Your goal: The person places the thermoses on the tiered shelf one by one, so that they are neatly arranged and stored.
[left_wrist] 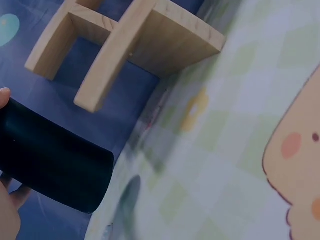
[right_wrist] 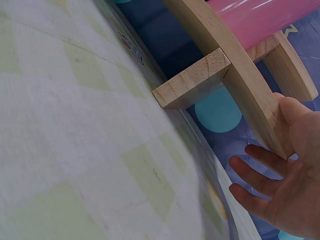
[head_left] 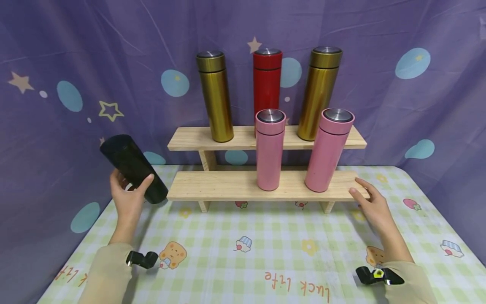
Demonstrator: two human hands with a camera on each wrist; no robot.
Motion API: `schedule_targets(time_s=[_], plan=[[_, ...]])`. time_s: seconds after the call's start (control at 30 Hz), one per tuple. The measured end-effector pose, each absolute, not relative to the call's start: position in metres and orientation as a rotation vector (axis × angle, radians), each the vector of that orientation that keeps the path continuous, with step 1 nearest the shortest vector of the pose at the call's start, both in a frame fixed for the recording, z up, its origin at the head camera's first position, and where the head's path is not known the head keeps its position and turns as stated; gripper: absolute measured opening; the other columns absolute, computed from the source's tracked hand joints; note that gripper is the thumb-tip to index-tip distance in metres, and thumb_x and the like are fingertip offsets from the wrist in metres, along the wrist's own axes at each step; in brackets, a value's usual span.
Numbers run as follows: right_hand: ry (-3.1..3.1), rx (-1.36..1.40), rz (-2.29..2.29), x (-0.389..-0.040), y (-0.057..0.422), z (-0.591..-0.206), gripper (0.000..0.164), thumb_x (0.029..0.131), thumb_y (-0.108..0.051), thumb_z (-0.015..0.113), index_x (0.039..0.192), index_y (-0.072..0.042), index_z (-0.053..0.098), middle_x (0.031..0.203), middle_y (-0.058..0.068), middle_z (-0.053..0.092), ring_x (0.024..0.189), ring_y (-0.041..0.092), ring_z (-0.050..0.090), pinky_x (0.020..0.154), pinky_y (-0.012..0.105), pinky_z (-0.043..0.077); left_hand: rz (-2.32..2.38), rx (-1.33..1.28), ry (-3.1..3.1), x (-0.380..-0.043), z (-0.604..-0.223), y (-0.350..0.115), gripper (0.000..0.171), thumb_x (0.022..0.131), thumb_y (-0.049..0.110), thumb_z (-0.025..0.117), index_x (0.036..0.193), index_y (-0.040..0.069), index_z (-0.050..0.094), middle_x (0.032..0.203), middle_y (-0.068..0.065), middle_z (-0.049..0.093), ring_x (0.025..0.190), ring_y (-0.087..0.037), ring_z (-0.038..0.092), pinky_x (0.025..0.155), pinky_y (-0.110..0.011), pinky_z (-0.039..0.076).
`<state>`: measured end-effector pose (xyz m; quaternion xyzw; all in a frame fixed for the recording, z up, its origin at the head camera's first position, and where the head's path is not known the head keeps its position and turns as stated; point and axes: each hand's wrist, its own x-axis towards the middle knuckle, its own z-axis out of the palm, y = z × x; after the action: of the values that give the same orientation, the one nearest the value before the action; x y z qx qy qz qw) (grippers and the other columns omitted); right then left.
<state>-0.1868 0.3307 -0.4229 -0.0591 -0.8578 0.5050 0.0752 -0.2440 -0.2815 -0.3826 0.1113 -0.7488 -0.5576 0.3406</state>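
My left hand grips a black thermos bottle around its middle, left of the two-step wooden shelf. The bottle tilts, its upper end leaning left and its lower end close to the shelf's lower left corner. In the left wrist view, the bottle's lower end points toward the tablecloth. My right hand pinches the right end of the lower board, thumb on the board. Other fingers of that hand spread loosely below the board. Two pink thermos bottles stand upright on the lower step.
On the upper step stand a gold thermos bottle at left, a red one in the middle and another gold one at right. A checked tablecloth covers the table. Behind hangs a purple curtain.
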Motion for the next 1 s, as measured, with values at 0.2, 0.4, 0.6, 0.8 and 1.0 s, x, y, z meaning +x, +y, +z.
schedule_targets(time_s=[0.2,0.4,0.6,0.8,1.0], plan=[[-2.58,-0.177,1.512,-0.187,0.331,-0.423,0.073,0.099,-0.051,0.052,0.157,-0.013,0.028,0.161,0.024,0.017,0.094,0.001,0.049,0.074,0.014,0.049,-1.443,0.23,-1.865,-0.24,-0.374,-0.28,0.076,0.079,0.019,0.084,0.144,0.022,0.044,0.125,0.008,0.05,0.108,-0.008,0.047,0.089,-0.026,0.037],[-2.576,-0.189,1.534,-0.188,0.332,-0.423,0.074,0.099,-0.052,0.053,0.157,-0.014,0.028,0.161,0.023,0.016,0.093,-0.001,0.049,0.074,0.013,0.049,-1.428,0.153,-1.792,-0.236,-0.366,-0.276,0.075,0.078,0.016,0.085,0.142,0.024,0.047,0.124,0.009,0.055,0.104,-0.009,0.05,0.086,-0.023,0.038],[-2.579,-0.192,1.509,-0.188,0.332,-0.422,0.073,0.099,-0.051,0.052,0.157,-0.013,0.029,0.16,0.025,0.018,0.091,-0.002,0.049,0.073,0.014,0.049,-1.411,0.069,-1.736,-0.232,-0.354,-0.27,0.074,0.076,0.013,0.086,0.14,0.02,0.049,0.123,0.006,0.057,0.106,-0.01,0.052,0.087,-0.023,0.038],[-2.574,-0.19,1.503,-0.188,0.331,-0.422,0.072,0.099,-0.05,0.053,0.157,-0.013,0.029,0.159,0.026,0.018,0.089,-0.004,0.049,0.072,0.013,0.049,-1.403,0.062,-1.728,-0.224,-0.336,-0.256,0.073,0.077,0.011,0.084,0.14,0.02,0.049,0.125,0.005,0.058,0.105,-0.011,0.053,0.086,-0.023,0.04],[-2.564,-0.178,1.516,-0.188,0.332,-0.424,0.072,0.1,-0.049,0.053,0.156,-0.013,0.03,0.16,0.025,0.018,0.091,-0.003,0.05,0.072,0.012,0.048,-1.393,0.002,-1.709,-0.226,-0.333,-0.252,0.074,0.075,0.009,0.085,0.139,0.019,0.049,0.122,0.004,0.059,0.106,-0.014,0.054,0.086,-0.023,0.042]])
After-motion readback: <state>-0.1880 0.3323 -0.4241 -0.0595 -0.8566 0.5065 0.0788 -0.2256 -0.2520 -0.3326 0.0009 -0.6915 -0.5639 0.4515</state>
